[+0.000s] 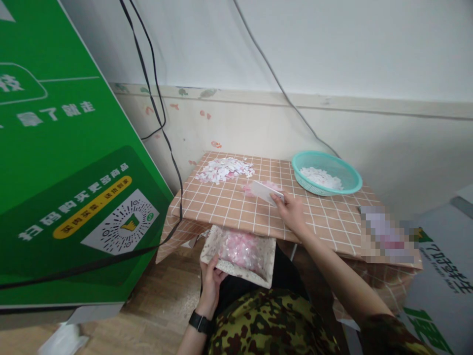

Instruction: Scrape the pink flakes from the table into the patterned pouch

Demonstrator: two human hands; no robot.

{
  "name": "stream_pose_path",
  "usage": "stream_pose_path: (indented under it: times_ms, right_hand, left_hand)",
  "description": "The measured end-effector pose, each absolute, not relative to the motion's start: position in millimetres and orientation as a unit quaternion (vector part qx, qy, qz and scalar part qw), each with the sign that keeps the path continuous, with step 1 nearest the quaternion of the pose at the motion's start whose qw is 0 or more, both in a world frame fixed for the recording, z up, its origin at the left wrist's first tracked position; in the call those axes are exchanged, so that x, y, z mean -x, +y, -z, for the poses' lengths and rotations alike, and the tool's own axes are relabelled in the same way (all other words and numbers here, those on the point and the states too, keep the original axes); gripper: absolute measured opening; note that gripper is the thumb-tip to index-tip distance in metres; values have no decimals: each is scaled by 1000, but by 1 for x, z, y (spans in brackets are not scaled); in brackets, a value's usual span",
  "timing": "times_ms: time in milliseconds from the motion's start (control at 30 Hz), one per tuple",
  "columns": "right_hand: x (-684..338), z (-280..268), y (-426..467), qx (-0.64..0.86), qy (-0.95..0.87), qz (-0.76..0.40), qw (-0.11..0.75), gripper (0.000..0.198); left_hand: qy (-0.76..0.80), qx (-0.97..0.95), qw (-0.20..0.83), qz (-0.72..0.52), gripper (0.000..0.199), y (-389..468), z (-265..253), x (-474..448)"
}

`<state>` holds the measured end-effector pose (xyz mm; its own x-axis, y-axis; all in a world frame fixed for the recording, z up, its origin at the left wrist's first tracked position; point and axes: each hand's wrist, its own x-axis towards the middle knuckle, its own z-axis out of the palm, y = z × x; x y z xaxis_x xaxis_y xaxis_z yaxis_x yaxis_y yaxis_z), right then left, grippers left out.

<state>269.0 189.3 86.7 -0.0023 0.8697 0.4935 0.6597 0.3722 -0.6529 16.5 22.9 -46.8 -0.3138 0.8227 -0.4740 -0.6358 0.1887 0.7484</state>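
My left hand, with a black watch on its wrist, grips the left front corner of a pale speckled rectangular basket. The basket is held just below the table's front edge and contains shiny pink and white pieces. Over the tabletop, my right hand pinches a flat white card by its near end. Small pink pieces lie on the checked cloth, partly hidden behind the card. Farther back and to the left is a loose heap of white and pinkish pieces.
A teal plastic strainer basket with white pieces stands at the table's back right. The brown checked table meets the wall. A blurred flat item lies at its right end. A green sign board and black cable border the left.
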Motion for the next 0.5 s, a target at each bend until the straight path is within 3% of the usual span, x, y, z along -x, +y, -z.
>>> stream_pose_path:
  times_ms: [500]
  right_hand:
    - [-266, -94, 203, 491, -714, -204, 455, 48]
  left_hand:
    - [498, -88, 588, -631, 64, 23, 53, -15]
